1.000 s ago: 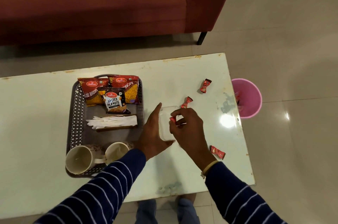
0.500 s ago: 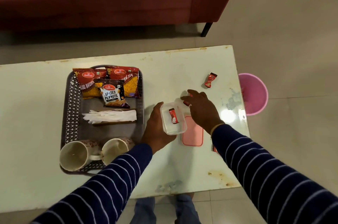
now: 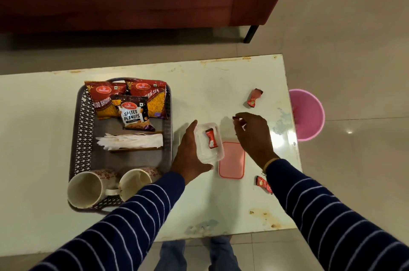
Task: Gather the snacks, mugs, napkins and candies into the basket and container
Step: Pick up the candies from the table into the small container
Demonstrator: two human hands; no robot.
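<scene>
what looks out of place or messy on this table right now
Two candies lie loose outside the container: one candy near the far right edge, another candy by the right sleeve. The pink lid is off. The tabletop has rust-like stains and chipped edges. Both mugs lie tipped in the basket.

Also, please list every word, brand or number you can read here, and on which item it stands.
"Haldiram's", "SALTED PEANUTS": front packet.
"Haldiram's", "...LOO BHUJI...", partly covered: left packet.
"Haldiram's", "10", "...SEV", partly covered: right packet.
Candy wrappers: print too small to read.
Mugs: floral pattern only, no text.
</scene>
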